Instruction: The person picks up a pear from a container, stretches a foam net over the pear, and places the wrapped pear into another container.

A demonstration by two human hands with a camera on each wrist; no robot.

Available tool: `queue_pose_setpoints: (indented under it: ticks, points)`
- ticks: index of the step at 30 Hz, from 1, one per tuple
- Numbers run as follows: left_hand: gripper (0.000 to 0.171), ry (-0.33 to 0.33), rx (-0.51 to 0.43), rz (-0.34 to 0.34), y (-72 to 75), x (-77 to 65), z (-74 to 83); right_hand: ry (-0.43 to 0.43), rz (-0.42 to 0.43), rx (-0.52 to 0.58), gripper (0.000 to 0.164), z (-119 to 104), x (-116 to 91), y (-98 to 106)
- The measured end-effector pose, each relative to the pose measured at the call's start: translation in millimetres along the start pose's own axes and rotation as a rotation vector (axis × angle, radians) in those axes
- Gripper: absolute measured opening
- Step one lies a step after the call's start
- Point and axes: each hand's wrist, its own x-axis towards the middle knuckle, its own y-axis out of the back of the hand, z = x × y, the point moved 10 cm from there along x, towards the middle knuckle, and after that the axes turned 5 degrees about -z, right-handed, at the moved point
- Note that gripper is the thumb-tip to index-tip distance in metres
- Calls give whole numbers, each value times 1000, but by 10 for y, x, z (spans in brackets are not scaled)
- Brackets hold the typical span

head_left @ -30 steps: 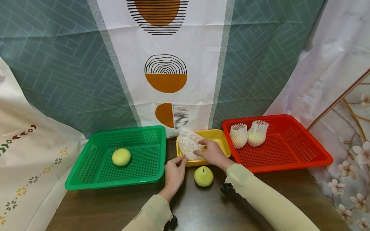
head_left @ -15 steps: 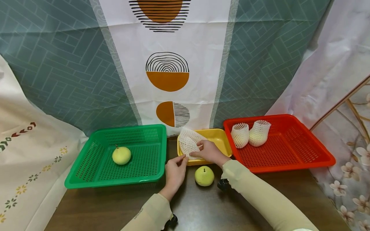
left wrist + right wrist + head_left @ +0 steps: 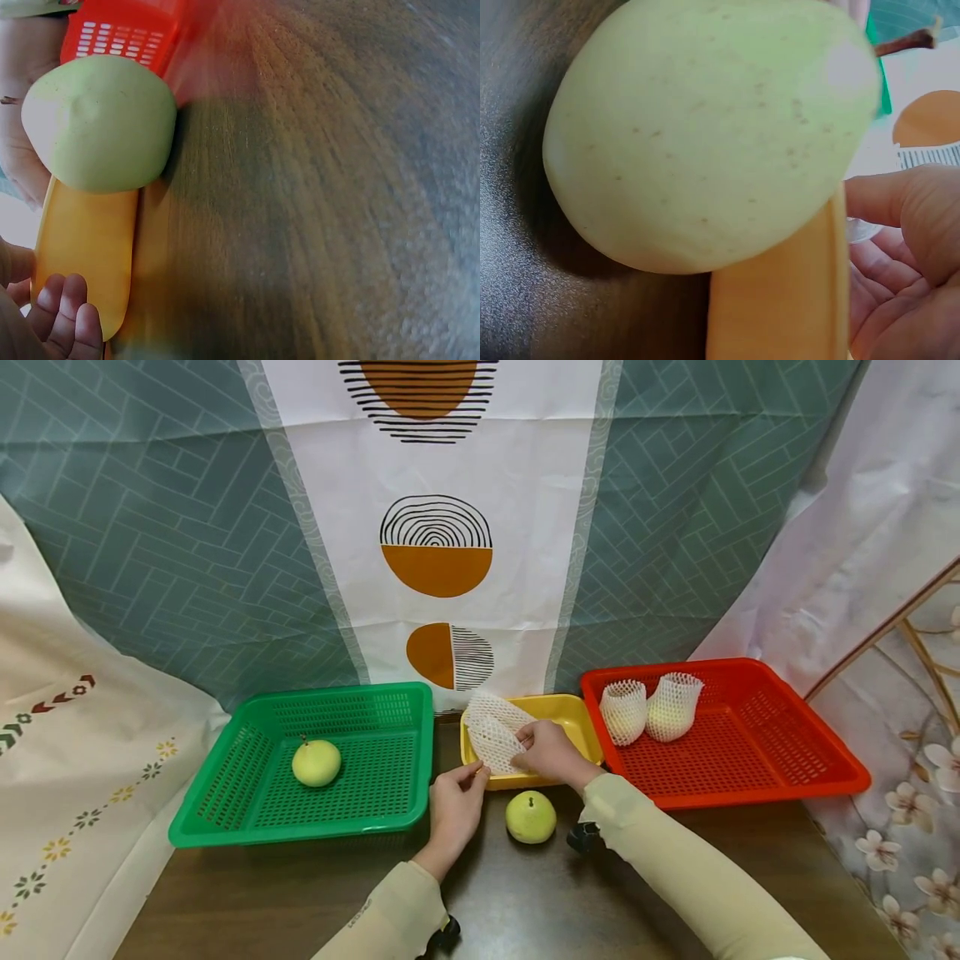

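Note:
A white foam fruit net (image 3: 491, 731) lies over the left part of the yellow tray (image 3: 581, 722). My left hand (image 3: 456, 806) pinches the net's near corner between thumb and forefinger, right at the tray's front rim. From the other side my right hand (image 3: 553, 752) holds the net's right edge, its thumb and fingers curled. On the table just in front of the tray stands a bare pale green pear (image 3: 530, 817), between the two wrists and touched by neither hand. That same pear (image 3: 705, 135) fills much of the right wrist view.
Left of the tray is a green basket (image 3: 300, 839) with one bare pear (image 3: 316, 763) in it. A red basket (image 3: 750, 789) to the right holds two pears in foam nets (image 3: 623, 712). Patterned cloth (image 3: 480, 568) hangs behind.
My right hand's fingers have shifted a little along the net's right edge and closed in on it. The left hand stays at the near corner; the pears and baskets have not moved.

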Motion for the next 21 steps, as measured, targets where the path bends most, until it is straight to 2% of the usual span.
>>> queue_pose_setpoints:
  ticks: [7,21]
  points:
    - [24,-2,4,8,2,0,-10,17,63,63,36,-97,-124,198]
    - [25,-17,7,5,5,-5,27,180,157,189,25,-375,-441,524]
